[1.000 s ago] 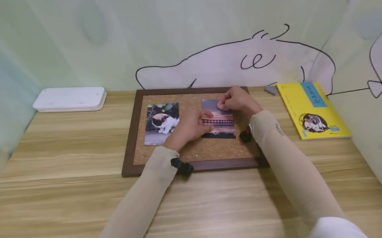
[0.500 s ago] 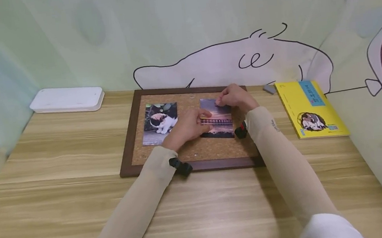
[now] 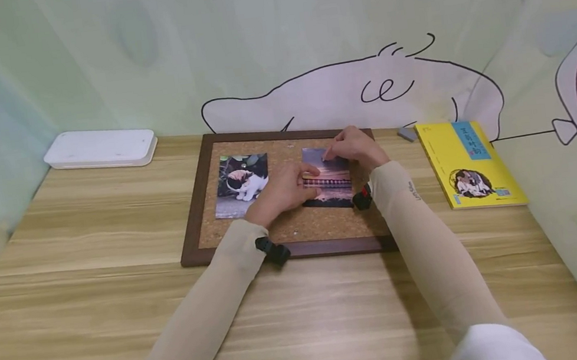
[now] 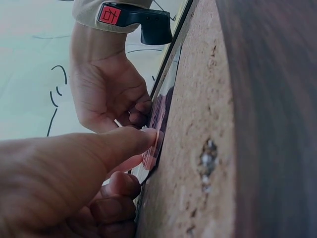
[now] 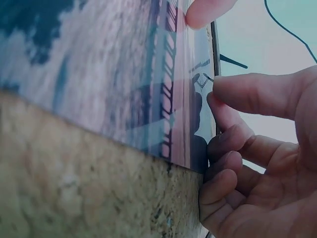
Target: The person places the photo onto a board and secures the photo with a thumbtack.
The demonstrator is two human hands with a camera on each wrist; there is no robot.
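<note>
Two hands meet over a sunset photo (image 3: 327, 184) that lies on the right half of a cork board (image 3: 294, 230), and much of what they do there is hidden. From the head view the left hand (image 3: 280, 194) covers the photo's left edge, its thumb pressing flat on the print with the other fingers curled beneath; the left wrist view shows that thumb tip on the glossy surface. The right hand (image 3: 353, 147) sits at the photo's top right corner, fingers bent and pinched together right at the print's edge (image 5: 198, 148). Whether a pin sits between those fingertips cannot be made out: it is too small in the head view and hidden in the wrist views. Both wrist cameras look along the board so closely that the photo is blurred and cut off by the frame.

A cat photo (image 3: 242, 185) lies on the board's left half, with a small pin head (image 3: 245, 161) near its top edge. The board has a dark wooden frame and rests at the back middle of a light wood-grain table (image 3: 93, 297). A white flat case (image 3: 100, 148) lies at the back left corner, a yellow book (image 3: 465, 163) along the right edge, and a small grey block (image 3: 407, 134) between book and board. Pale cartoon-printed cloth walls (image 3: 278, 38) close in the back and both sides.
</note>
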